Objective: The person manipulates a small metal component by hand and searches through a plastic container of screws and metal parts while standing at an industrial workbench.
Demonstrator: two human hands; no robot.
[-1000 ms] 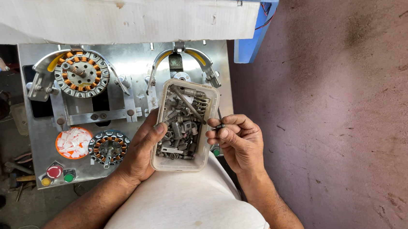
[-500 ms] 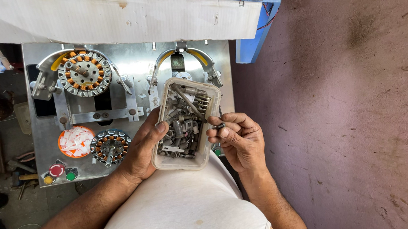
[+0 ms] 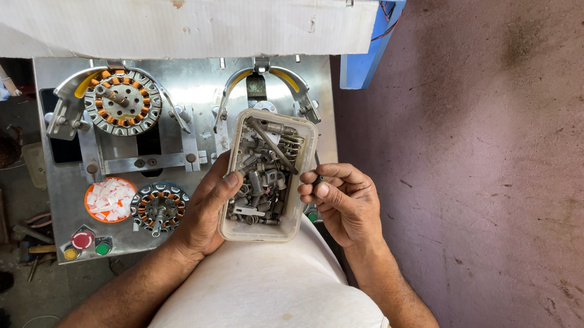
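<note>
- Head view, looking straight down at a person's lap and a metal work plate (image 3: 194, 87) beyond it.
- The small dark part (image 3: 318, 180) pinched in the right hand (image 3: 344, 203) is mostly hidden by the fingers; its kind is hard to tell.
- The parts in the clear plastic tub (image 3: 267, 176) lie in a jumble: bolts, springs and small metal fittings, hard to tell apart.
- The left edge cuts off dark round items on the floor.
- The left hand (image 3: 205, 209) grips the tub's left side, thumb hooked over the rim, fingers out of sight underneath.
- The right hand is curled almost closed just beside the tub's right wall, fingertips holding the small part.
- The tub rests above the person's white shirt (image 3: 268, 294), overlapping the plate's near edge.
- On the plate sit a copper-wound stator (image 3: 122, 101) in a clamp, a smaller stator (image 3: 158, 207) and an orange dish of white pieces (image 3: 110, 198).
</note>
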